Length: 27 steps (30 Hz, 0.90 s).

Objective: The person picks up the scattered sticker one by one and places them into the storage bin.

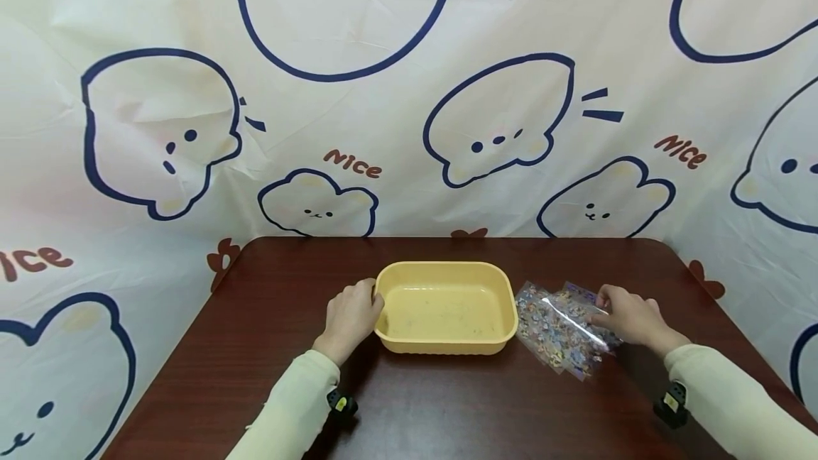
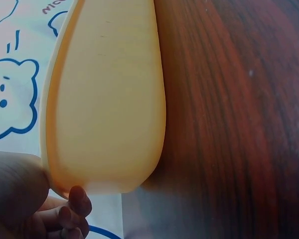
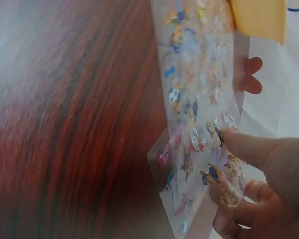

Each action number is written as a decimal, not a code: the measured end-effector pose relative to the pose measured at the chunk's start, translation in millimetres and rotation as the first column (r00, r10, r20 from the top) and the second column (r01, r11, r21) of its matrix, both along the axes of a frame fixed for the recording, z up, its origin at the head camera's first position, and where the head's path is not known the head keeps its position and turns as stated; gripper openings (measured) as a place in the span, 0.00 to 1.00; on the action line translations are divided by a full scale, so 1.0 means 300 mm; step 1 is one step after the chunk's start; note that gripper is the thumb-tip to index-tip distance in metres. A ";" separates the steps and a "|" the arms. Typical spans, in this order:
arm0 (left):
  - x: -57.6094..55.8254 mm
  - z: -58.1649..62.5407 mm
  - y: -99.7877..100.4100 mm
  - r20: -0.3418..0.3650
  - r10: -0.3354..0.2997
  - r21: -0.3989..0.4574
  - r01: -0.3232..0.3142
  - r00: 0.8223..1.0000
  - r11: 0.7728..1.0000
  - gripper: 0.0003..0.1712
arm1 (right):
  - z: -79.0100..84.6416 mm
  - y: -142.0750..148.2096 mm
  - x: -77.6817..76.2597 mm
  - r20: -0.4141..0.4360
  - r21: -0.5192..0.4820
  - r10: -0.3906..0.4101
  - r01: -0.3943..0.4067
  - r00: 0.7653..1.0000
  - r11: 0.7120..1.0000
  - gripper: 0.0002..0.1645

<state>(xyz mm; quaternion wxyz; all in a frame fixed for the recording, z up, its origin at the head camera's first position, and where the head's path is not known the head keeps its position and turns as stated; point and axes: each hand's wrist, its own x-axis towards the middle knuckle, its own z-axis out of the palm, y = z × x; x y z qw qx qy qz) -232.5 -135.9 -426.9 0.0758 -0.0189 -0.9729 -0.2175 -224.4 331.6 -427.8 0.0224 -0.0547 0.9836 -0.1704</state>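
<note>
A pale yellow rectangular plastic basin (image 1: 447,307) stands on the dark wood table, with nothing large inside it. My left hand (image 1: 353,318) grips its left rim; in the left wrist view the thumb is over the edge and the curled fingers (image 2: 79,201) lie against the outer side. Right of the basin lie overlapping clear plastic packets (image 1: 556,325) full of small colourful cartoon pieces. My right hand (image 1: 635,316) pinches the right edge of a packet between thumb (image 3: 249,147) and fingers, as the right wrist view shows.
The dark wood table (image 1: 255,346) has rounded far corners. Behind it and along both sides hangs a white cloth (image 1: 396,119) printed with blue cartoon outlines. Each sleeve carries a small black device (image 1: 341,402) near the wrist.
</note>
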 end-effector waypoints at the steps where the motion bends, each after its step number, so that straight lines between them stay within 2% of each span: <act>1: 0.000 0.000 0.000 0.001 0.001 0.000 -0.001 1.000 1.000 0.17 | 0.000 0.001 -0.002 0.013 -0.017 -0.003 0.004 1.000 1.000 0.18; 6: 0.002 -0.003 -0.001 0.003 0.002 -0.001 -0.002 1.000 1.000 0.18 | -0.002 0.009 -0.013 0.072 -0.120 -0.009 0.017 0.997 0.993 0.16; 13: 0.006 -0.005 0.000 0.002 -0.001 0.005 0.001 1.000 1.000 0.18 | -0.014 0.021 -0.018 0.090 -0.242 0.025 -0.002 0.996 0.970 0.12; 19: 0.010 -0.004 0.000 -0.011 -0.006 0.010 0.006 1.000 1.000 0.16 | -0.002 0.025 -0.024 0.060 -0.271 0.050 -0.032 0.997 0.962 0.27; 21: 0.010 -0.003 0.000 -0.014 -0.006 0.008 0.006 1.000 1.000 0.16 | 0.006 0.024 -0.026 0.060 -0.276 0.053 -0.035 0.997 0.961 0.29; 25: 0.011 0.002 0.000 -0.008 -0.008 0.013 0.008 1.000 1.000 0.17 | 0.023 0.020 -0.027 0.055 -0.275 0.077 -0.059 0.996 0.960 0.15; 27: 0.011 0.003 0.000 -0.007 -0.009 0.014 0.009 1.000 1.000 0.17 | 0.030 0.016 -0.026 0.048 -0.268 0.083 -0.067 0.995 0.961 0.12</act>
